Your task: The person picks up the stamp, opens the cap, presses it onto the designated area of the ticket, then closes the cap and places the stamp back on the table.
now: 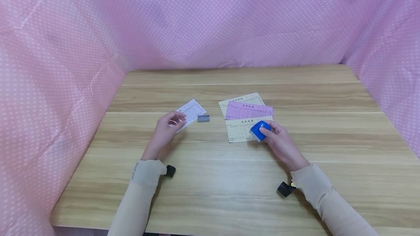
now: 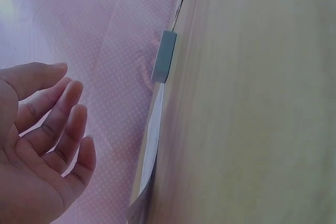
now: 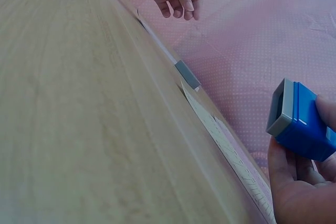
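Note:
My right hand holds a blue stamp between thumb and fingers, above the nearest cream form. In the right wrist view the stamp's grey-rimmed face points away from the palm, and the stamp is off the table. My left hand hovers with loosely bent fingers over a white form, holding nothing; the left wrist view shows the bare palm and fingers. A small grey block, perhaps the stamp's cap, lies at the white form's right edge.
Overlapping on the table are a far cream form, a purple form and a near cream form. Pink dotted cloth hangs behind and along both sides of the table.

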`<move>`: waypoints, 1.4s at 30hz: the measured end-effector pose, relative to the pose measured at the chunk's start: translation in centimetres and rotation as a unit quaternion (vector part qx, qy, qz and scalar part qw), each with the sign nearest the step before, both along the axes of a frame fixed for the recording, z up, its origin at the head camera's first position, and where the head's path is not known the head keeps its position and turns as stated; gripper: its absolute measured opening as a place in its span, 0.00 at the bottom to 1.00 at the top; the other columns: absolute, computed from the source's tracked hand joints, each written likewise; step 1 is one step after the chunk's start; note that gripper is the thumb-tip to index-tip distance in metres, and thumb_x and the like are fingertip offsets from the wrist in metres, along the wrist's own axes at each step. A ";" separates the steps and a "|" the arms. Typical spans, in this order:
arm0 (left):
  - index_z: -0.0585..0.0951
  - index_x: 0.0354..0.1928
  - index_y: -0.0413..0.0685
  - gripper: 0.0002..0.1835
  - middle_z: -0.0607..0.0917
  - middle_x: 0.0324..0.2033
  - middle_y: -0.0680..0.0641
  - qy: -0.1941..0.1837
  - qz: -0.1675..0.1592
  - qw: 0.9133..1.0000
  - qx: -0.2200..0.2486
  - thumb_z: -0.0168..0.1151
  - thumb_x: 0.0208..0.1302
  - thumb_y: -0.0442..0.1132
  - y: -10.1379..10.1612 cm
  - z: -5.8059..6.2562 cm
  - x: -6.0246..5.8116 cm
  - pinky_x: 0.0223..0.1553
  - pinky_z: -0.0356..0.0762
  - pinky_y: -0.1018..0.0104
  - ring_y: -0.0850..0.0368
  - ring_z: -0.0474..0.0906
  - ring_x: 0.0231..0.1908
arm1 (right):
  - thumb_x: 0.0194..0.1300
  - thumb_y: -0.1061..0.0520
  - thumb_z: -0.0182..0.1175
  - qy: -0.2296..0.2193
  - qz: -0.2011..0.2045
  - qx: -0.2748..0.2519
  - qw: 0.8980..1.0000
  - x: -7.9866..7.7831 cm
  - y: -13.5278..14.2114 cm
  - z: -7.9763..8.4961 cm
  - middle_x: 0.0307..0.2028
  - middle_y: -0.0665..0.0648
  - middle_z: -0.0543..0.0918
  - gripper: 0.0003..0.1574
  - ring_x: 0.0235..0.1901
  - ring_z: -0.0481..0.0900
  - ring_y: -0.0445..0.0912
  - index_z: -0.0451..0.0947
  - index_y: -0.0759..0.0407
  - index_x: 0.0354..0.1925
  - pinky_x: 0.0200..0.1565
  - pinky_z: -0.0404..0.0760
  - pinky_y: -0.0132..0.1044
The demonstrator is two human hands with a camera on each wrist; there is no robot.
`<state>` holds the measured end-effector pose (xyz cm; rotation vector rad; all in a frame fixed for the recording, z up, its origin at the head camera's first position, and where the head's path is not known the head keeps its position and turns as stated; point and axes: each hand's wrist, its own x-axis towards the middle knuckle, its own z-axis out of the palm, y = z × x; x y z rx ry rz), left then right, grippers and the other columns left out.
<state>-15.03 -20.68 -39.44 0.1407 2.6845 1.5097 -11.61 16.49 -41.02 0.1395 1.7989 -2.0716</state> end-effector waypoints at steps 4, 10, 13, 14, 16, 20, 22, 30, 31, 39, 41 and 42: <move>0.79 0.50 0.37 0.13 0.82 0.43 0.40 0.005 -0.015 1.000 0.002 0.61 0.66 0.35 0.5 0.1 0.1 0.46 0.73 0.65 0.50 0.74 0.44 | 0.73 0.51 0.53 0.003 0.000 -0.002 1.000 0.1 0.0 0.0 0.67 0.60 0.61 0.38 0.55 0.71 0.36 0.51 0.67 0.70 0.54 0.75 0.22; 0.80 0.49 0.38 0.13 0.83 0.41 0.41 0.023 -0.040 0.999 0.002 0.62 0.65 0.35 1.5 0.2 0.0 0.48 0.74 0.63 0.51 0.75 0.44 | 0.72 0.52 0.54 0.003 -0.005 -0.006 1.000 0.2 0.0 0.0 0.63 0.57 0.64 0.37 0.54 0.71 0.37 0.52 0.66 0.69 0.54 0.76 0.22; 0.80 0.48 0.38 0.12 0.83 0.41 0.42 0.030 -0.059 0.998 0.003 0.63 0.64 0.34 2.2 0.0 -0.1 0.47 0.75 0.64 0.52 0.76 0.43 | 0.72 0.50 0.54 0.000 0.001 -0.007 1.000 0.2 -0.1 0.0 0.67 0.60 0.61 0.40 0.57 0.70 0.39 0.49 0.65 0.71 0.54 0.75 0.22; 0.80 0.48 0.38 0.12 0.83 0.41 0.42 0.031 -0.066 0.997 0.004 0.63 0.64 0.34 2.4 0.0 -0.1 0.47 0.75 0.64 0.52 0.76 0.43 | 0.72 0.50 0.54 0.000 0.004 -0.006 1.000 0.2 -0.1 0.0 0.69 0.61 0.59 0.41 0.57 0.69 0.40 0.48 0.65 0.72 0.54 0.75 0.22; 0.80 0.48 0.37 0.12 0.83 0.41 0.42 0.032 -0.078 0.996 0.006 0.63 0.63 0.34 2.8 0.0 -0.1 0.47 0.75 0.65 0.52 0.77 0.43 | 0.73 0.50 0.53 -0.002 0.009 -0.006 1.000 0.1 -0.1 -0.1 0.71 0.63 0.56 0.43 0.59 0.68 0.41 0.46 0.64 0.74 0.54 0.75 0.21; 0.80 0.48 0.36 0.13 0.83 0.41 0.41 0.036 -0.089 0.995 0.006 0.63 0.63 0.34 3.5 0.1 -0.1 0.47 0.75 0.65 0.52 0.77 0.42 | 0.73 0.50 0.53 -0.006 0.011 -0.003 1.000 0.1 -0.1 -0.2 0.73 0.63 0.54 0.43 0.60 0.67 0.42 0.44 0.63 0.75 0.54 0.75 0.21; 0.80 0.47 0.36 0.12 0.83 0.41 0.41 0.036 -0.086 0.996 0.006 0.63 0.63 0.34 3.7 0.1 -0.1 0.47 0.76 0.65 0.52 0.77 0.43 | 0.73 0.50 0.53 -0.006 0.011 -0.005 1.000 0.1 -0.1 -0.2 0.73 0.63 0.55 0.44 0.60 0.67 0.42 0.44 0.62 0.75 0.54 0.75 0.22; 0.80 0.48 0.38 0.12 0.84 0.42 0.42 0.028 -0.102 0.994 -0.001 0.63 0.64 0.34 4.6 0.2 -0.5 0.49 0.76 0.62 0.51 0.77 0.44 | 0.73 0.51 0.52 -0.002 0.011 -0.005 1.000 0.1 -0.2 -0.2 0.73 0.63 0.54 0.43 0.61 0.66 0.42 0.44 0.62 0.75 0.55 0.75 0.22; 0.80 0.48 0.39 0.12 0.84 0.42 0.42 0.028 -0.107 0.994 0.001 0.63 0.64 0.34 4.8 0.2 -0.6 0.49 0.76 0.62 0.51 0.78 0.44 | 0.73 0.50 0.52 -0.002 0.011 -0.003 1.000 0.1 -0.2 -0.2 0.73 0.63 0.54 0.43 0.62 0.66 0.43 0.44 0.63 0.75 0.55 0.75 0.22; 0.79 0.49 0.36 0.14 0.85 0.42 0.40 0.030 -0.121 0.992 0.004 0.63 0.63 0.32 6.6 0.0 -1.2 0.51 0.77 0.56 0.49 0.80 0.44 | 0.73 0.50 0.52 -0.002 0.018 0.003 1.000 0.2 -0.2 -0.1 0.73 0.62 0.54 0.43 0.63 0.64 0.45 0.44 0.62 0.75 0.54 0.75 0.21; 0.79 0.50 0.36 0.14 0.85 0.42 0.40 0.027 -0.123 0.992 0.000 0.63 0.63 0.33 7.1 -0.1 -1.3 0.52 0.77 0.56 0.49 0.80 0.44 | 0.73 0.50 0.52 0.000 0.018 0.001 1.000 0.2 -0.2 0.0 0.73 0.63 0.54 0.43 0.63 0.65 0.44 0.44 0.63 0.75 0.54 0.75 0.21; 0.79 0.50 0.37 0.14 0.85 0.42 0.40 0.027 -0.125 0.992 -0.001 0.63 0.63 0.33 7.4 -0.2 -1.5 0.52 0.77 0.57 0.49 0.80 0.44 | 0.73 0.51 0.52 0.004 0.019 -0.001 1.000 0.2 -0.2 0.0 0.74 0.64 0.53 0.43 0.62 0.66 0.43 0.44 0.63 0.75 0.55 0.75 0.21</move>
